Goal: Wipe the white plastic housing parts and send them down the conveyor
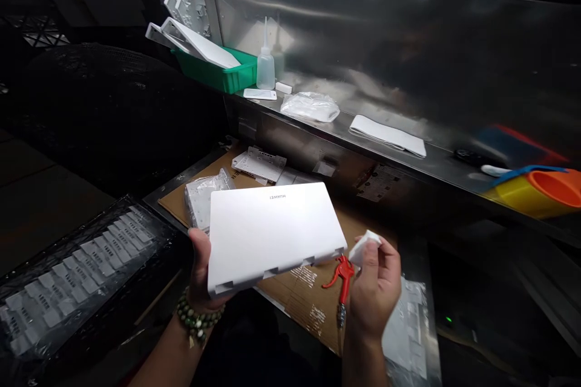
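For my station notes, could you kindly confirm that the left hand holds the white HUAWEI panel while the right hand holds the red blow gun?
Not quite: the head view shows the right hand holding a white wipe, not the red blow gun. The left hand does hold the white HUAWEI panel.

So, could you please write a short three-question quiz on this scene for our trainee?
1. True or false: the left hand holds the panel.
2. The bottle stands beside: (a) the cardboard, (b) the green bin, (c) the red air gun.
3. Which word is printed on the panel, and how does it read in this view?

Key:
1. True.
2. b.
3. HUAWEI, upside down.
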### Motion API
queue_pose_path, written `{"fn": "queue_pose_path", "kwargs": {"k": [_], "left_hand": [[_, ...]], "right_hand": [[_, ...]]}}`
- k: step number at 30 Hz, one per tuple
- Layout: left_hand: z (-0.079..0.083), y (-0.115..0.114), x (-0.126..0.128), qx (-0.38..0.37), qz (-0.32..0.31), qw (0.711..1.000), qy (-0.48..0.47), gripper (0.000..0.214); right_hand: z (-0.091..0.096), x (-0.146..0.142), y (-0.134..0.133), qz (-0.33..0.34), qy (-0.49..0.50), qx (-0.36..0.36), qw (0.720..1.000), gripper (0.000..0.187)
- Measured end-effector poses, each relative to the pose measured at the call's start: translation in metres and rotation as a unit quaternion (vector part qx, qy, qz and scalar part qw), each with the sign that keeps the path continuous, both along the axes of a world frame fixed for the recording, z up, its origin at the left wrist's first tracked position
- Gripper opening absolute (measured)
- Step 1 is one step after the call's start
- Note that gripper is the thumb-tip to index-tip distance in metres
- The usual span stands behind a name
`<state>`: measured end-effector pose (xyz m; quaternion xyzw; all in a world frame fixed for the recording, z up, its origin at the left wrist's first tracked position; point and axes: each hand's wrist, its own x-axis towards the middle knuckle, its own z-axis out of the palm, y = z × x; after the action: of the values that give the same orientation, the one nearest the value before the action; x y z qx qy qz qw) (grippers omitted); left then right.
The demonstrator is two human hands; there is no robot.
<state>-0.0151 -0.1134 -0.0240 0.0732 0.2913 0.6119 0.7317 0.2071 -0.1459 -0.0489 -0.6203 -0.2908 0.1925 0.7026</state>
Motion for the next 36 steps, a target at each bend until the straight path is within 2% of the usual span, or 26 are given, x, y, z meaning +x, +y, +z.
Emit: {"fn": "queue_pose_path", "kwargs": {"k": [3,6,9,11,13,15,17,18,20,22,24,26,36], "left_hand": [[-0.005,-0.004,-0.006,-0.039,-0.013,0.999,-0.016,0.082],[-0.003,-0.009,-0.004,-0.067,-0.026,0.996,-0.043,0.086],[-0.006,-0.010,-0.004,-0.074,-0.049,0.995,-0.040,0.094],[-0.011,-0.005,-0.010,-0.052,-0.056,0.997,-0.010,0.091],[-0.016,0.005,-0.020,-0.030,-0.073,0.995,0.061,0.073],[-0.017,0.016,-0.029,-0.049,-0.128,0.973,0.183,0.048],[-0.013,0.022,-0.032,-0.067,-0.174,0.936,0.297,0.048],[-0.011,0.022,-0.031,-0.058,-0.171,0.920,0.347,0.050],[-0.006,0.020,-0.027,0.016,-0.126,0.890,0.439,0.044],[-0.003,0.016,-0.021,0.141,-0.073,0.836,0.525,0.029],[-0.002,0.015,-0.018,0.269,-0.043,0.773,0.573,0.015],[-0.002,0.017,-0.018,0.342,-0.024,0.735,0.584,0.012],[-0.002,0.025,-0.023,0.456,-0.007,0.685,0.569,0.023]], "right_hand": [[0.001,0.007,0.003,0.050,0.098,-0.007,0.994,0.036],[0.003,0.006,0.004,0.109,0.192,-0.024,0.975,0.039],[0.005,0.003,0.003,0.138,0.236,-0.024,0.962,0.036],[0.004,0.003,0.002,0.143,0.238,-0.017,0.961,0.036],[0.001,0.006,0.001,0.139,0.212,-0.006,0.967,0.036],[-0.003,0.012,-0.001,0.136,0.156,0.004,0.978,0.034],[-0.007,0.019,-0.001,0.128,0.073,0.007,0.989,0.032],[-0.009,0.023,-0.002,0.113,0.024,0.002,0.993,0.031],[-0.010,0.030,-0.003,0.064,-0.053,-0.008,0.997,0.030],[-0.008,0.034,-0.005,0.026,-0.077,-0.005,0.997,0.029],[-0.006,0.036,-0.009,0.023,-0.067,0.010,0.997,0.029],[-0.003,0.035,-0.013,0.034,-0.066,0.021,0.997,0.028],[0.001,0.026,-0.023,0.062,-0.121,0.044,0.990,0.026]]}}
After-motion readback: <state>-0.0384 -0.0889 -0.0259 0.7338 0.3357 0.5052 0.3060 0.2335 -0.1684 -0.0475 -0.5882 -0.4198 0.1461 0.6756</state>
